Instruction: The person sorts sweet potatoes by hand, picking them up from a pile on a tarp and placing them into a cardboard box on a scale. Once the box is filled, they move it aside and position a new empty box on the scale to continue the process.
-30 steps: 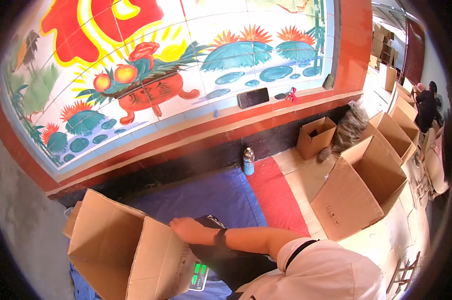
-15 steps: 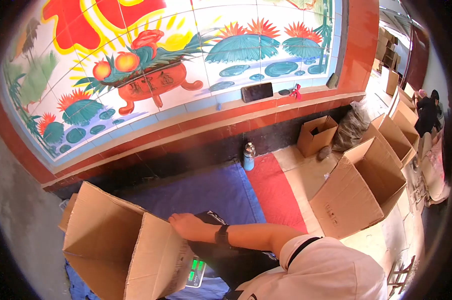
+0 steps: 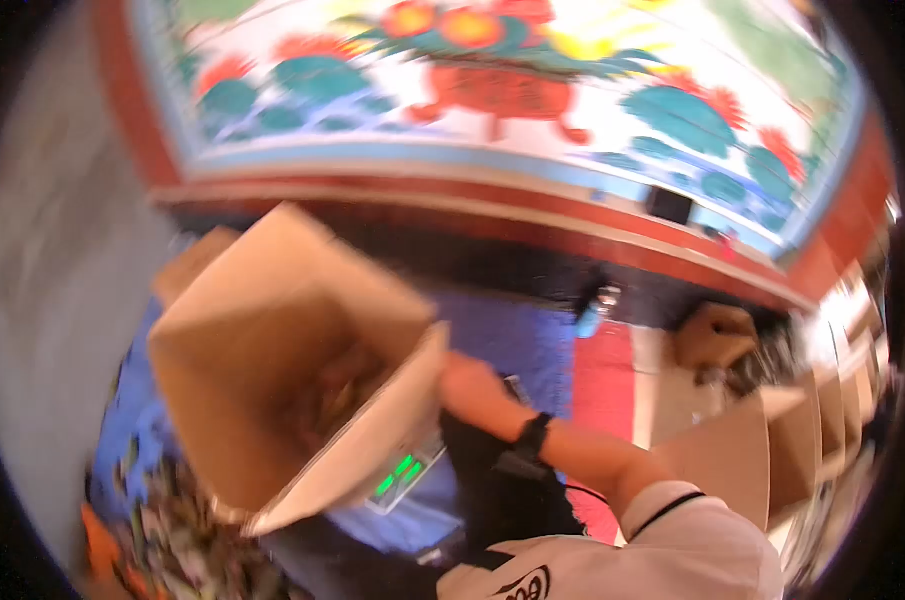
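A large open cardboard box (image 3: pixel 207 420) stands tilted in front of me, its opening showing a shadowy brownish heap (image 3: pixel 337 395) that is blurred. My right hand (image 3: pixel 470 385) is closed at the upper right corner of the box, against the outside of its right wall; motion smears the fingers. A dark watch band sits on that wrist. Low beside the same wall, a scale display (image 3: pixel 400 476) glows with green digits. My left hand is out of view.
Blue cloth (image 3: pixel 512 345) and a red mat (image 3: pixel 602 385) cover the floor. A bottle (image 3: pixel 594 310) stands by the tiled wall, and a phone-like dark slab (image 3: pixel 669 205) rests on the ledge. More cardboard boxes (image 3: pixel 722 450) line the right. Leafy-looking loose pieces (image 3: pixel 187 535) lie lower left.
The view has swung left and blurred, so the wall and box appear farther right. More of the box's inside and the loose pieces at lower left now show. My right hand stays at the box.
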{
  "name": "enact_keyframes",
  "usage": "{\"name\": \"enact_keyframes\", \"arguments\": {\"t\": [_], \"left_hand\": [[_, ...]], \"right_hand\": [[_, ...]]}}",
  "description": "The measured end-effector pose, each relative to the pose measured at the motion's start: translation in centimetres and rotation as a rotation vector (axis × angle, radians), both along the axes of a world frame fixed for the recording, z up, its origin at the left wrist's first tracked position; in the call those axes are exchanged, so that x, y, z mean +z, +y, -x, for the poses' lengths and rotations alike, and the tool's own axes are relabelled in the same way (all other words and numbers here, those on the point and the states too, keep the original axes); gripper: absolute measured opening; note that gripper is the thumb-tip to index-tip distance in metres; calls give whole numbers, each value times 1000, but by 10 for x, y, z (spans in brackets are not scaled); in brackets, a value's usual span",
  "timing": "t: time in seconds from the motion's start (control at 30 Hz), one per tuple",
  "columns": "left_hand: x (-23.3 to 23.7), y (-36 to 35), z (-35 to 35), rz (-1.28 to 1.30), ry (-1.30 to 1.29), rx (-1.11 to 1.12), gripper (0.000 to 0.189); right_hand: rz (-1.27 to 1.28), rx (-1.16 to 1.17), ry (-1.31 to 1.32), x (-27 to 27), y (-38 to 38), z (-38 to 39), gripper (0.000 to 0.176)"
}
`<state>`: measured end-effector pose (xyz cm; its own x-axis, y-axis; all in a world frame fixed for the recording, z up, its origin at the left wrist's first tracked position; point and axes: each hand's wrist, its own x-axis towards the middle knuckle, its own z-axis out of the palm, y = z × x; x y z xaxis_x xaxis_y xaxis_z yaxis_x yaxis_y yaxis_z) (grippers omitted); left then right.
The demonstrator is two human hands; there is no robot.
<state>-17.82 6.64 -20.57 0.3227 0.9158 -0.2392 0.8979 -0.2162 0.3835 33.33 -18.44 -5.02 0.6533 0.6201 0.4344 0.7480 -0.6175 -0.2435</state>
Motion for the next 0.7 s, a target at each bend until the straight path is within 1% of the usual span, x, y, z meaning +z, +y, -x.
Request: {"name": "enact_keyframes", "arguments": {"t": [0.03, 0.07, 0.1, 0.13, 0.17, 0.2, 0.23, 0.27, 0.3, 0.33, 0.37, 0.43, 0.53, 0.57, 0.63, 0.7], "left_hand": [[-19, -2, 18, 12, 33, 107, 46], [-35, -2, 34, 0, 1, 4, 46], [-55, 1, 49, -9, 14, -19, 45], [-72, -4, 62, -17, 38, -19, 45], [-60, -11, 59, 27, 178, -86, 58], [-90, -11, 75, 28, 235, -137, 62], [-61, -16, 54, 114, 313, -142, 64], [-31, -24, 33, 251, 358, -9, 66], [-39, -26, 30, 296, 401, 91, 65], [-24, -29, 18, 312, 424, 117, 64], [-8, -31, 9, 324, 446, 135, 63], [-24, -37, 18, 193, 394, 180, 61], [-11, -38, 18, 32, 433, 192, 61], [-1, -36, 17, 29, 457, 200, 62], [7, -28, 20, -8, 486, 236, 62], [13, -15, 26, 0, 510, 292, 62]], "right_hand": [[-4, -8, -5, -2, 0, 0, 11], [13, 27, -62, -10, -1, -5, 10], [10, -12, -11, -12, 0, -7, 11], [-49, -27, 8, -5, 3, -5, 11], [16, -47, 50, -3, 4, -6, 12], [-52, -74, 67, -6, 5, -7, 13], [26, -104, 99, -1, 4, -3, 14], [75, -92, 87, -5, -1, -10, 18], [31, -20, 10, -10, -3, -15, 19], [20, -45, 23, -11, -2, -16, 22], [90, -89, 98, -8, -4, -17, 24], [32, -17, 23, -10, -5, -22, 26], [23, -27, 111, -9, -7, -24, 29], [42, -32, 76, -17, -11, -31, 30], [25, -34, 144, -23, -13, -39, 28], [51, -34, 136, -21, -13, -36, 28]]}}
